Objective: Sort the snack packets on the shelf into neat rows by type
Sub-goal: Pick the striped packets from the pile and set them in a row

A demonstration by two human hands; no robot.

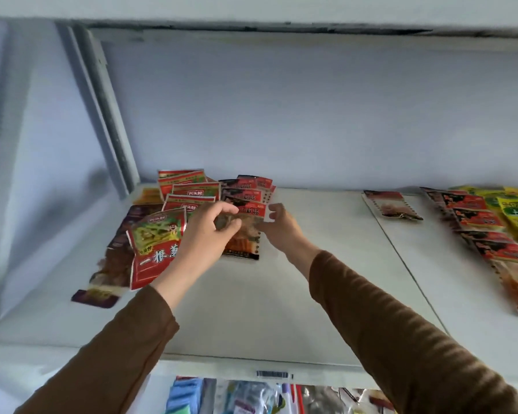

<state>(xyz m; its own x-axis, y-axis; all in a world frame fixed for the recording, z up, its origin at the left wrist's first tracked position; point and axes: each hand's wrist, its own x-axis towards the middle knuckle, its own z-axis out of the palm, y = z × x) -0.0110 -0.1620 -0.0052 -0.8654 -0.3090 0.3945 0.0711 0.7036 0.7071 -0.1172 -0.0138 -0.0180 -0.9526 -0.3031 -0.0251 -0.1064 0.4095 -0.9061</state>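
Both hands [240, 225] apparently pinch packet [245, 234] edges.

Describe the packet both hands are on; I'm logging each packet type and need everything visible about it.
The front packet is a flat, glossy plastic sachet: red band with pale characters on top, brownish food picture below, dark perforated edges. It lies flat on the white shelf, heading a row of like packets. The left hand covers its left side; the right hand pinches its right edge.
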